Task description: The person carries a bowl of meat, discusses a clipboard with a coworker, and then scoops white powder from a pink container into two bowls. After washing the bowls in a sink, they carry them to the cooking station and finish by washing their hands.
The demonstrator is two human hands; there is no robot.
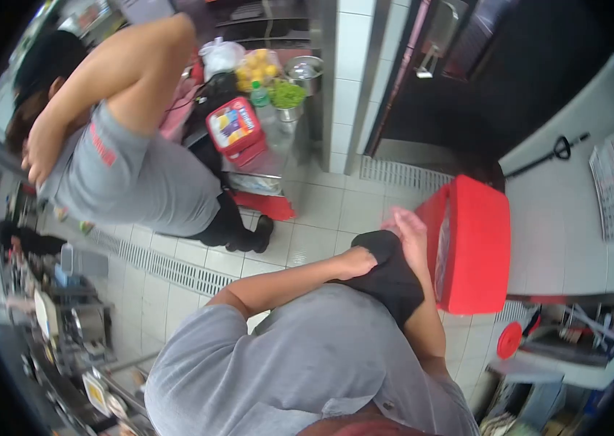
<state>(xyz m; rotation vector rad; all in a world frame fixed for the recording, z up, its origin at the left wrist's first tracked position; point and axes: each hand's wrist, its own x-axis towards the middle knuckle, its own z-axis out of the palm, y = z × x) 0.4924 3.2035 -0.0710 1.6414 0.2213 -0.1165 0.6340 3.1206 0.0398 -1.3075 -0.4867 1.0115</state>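
My left hand [358, 263] is closed on a piece of black cloth [394, 280] in front of my grey shirt. The cloth hangs in folds between my two forearms and lies against the right one. My right hand [410, 231] reaches past the cloth's far edge, its fingers stretched out and slightly blurred. Just right of that hand stands a large red bin [474, 243].
A co-worker [140, 174] in a grey shirt stands at left, arm raised to the head. Beyond, a metal counter [278, 160] carries a red-lidded box [234, 129], a bottle and lettuce [287, 94]. Floor drains [169, 265] cross the tiles.
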